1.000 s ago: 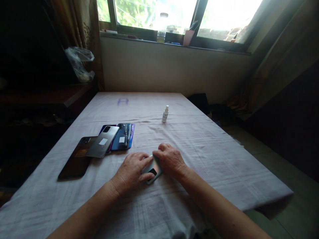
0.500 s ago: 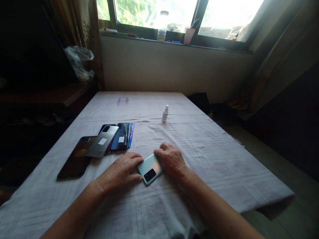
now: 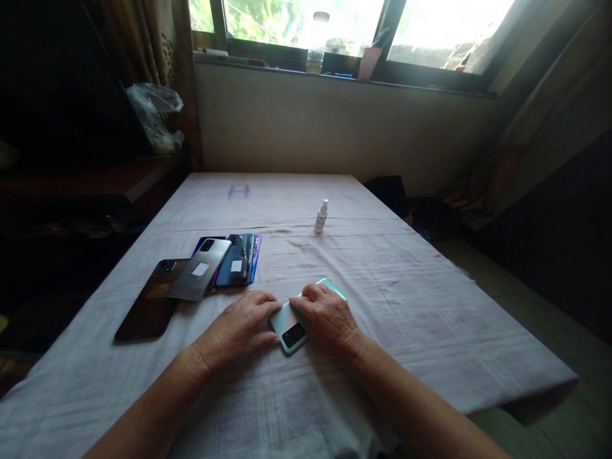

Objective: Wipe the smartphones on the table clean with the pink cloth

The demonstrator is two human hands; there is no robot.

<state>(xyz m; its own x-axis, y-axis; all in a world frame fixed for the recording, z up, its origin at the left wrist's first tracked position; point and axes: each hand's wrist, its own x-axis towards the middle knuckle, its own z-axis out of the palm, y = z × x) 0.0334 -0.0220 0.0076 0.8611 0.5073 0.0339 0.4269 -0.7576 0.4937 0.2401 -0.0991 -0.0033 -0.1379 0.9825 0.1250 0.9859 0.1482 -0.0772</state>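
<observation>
Mint phone: the mint phone (image 3: 285,317) is lying back up on the table (image 3: 406,287), directly in front of the person, between the two hands and partly under one of them.
Long axis: it is running aslant, from the near left to the far right, with the camera block (image 3: 293,335) sitting at the near end.
Left hand: the left hand (image 3: 241,322) is meeting the phone from its left; thumb and fingertips are bracketing the near-left corner, so this grip appears to be grasping the phone by its edges.
Right hand: the right hand (image 3: 329,312) is lying across the phone's middle, its fingers curling over the back; whether this grip is clenching the phone or anything else is hidden.
Nearer hand: both are touching, but the right is covering more of the phone, while the left is keeping to the camera end.
Far end: a mint corner is showing beyond the right knuckles.
Other phones: a silver phone (image 3: 199,271), a dark phone (image 3: 143,309) and a blue phone (image 3: 236,261) are lying to the left, overlapping in part.
Spray bottle: the white bottle (image 3: 320,218) is standing upright farther back, apart from both hands.
</observation>
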